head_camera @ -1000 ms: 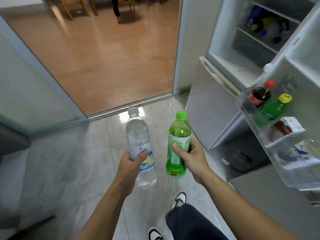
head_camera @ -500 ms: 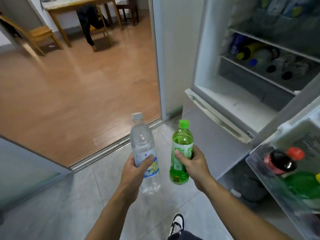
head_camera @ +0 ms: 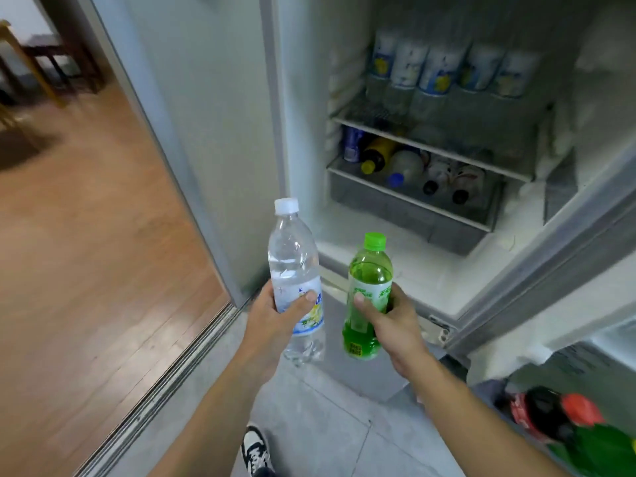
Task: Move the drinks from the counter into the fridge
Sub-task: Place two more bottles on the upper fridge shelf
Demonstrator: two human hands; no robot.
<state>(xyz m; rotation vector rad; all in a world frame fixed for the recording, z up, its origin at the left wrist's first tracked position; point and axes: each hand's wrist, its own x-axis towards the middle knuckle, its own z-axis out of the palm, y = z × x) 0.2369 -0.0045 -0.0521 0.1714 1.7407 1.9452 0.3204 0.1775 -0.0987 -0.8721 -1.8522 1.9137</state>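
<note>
— What have I got in hand?

— My left hand (head_camera: 275,318) is wrapped round the label of the clear bottle (head_camera: 296,280), and my right hand (head_camera: 389,318) is clamped on the green bottle (head_camera: 369,294). Both bottles stand upright, caps up, side by side but not touching, in front of my chest over the tiled floor (head_camera: 327,425).

— And the fridge from there?

— The fridge (head_camera: 395,270) lies ahead and to the right of both hands, door swung open. The green bottle sits nearer its opening, so I judge the right hand goes in first. The bare white floor of the compartment begins just beyond the green cap.

— Further in?

— Above the wire drawer's front edge (head_camera: 409,197), several bottles (head_camera: 406,166) lie on their sides, necks toward me. On the upper shelf (head_camera: 430,146) a row of bottles (head_camera: 444,70) stands upright against the back wall. A standing bottle looks too tall for the drawer gap, so I would lay mine flat there or stand them on the white floor.
</note>
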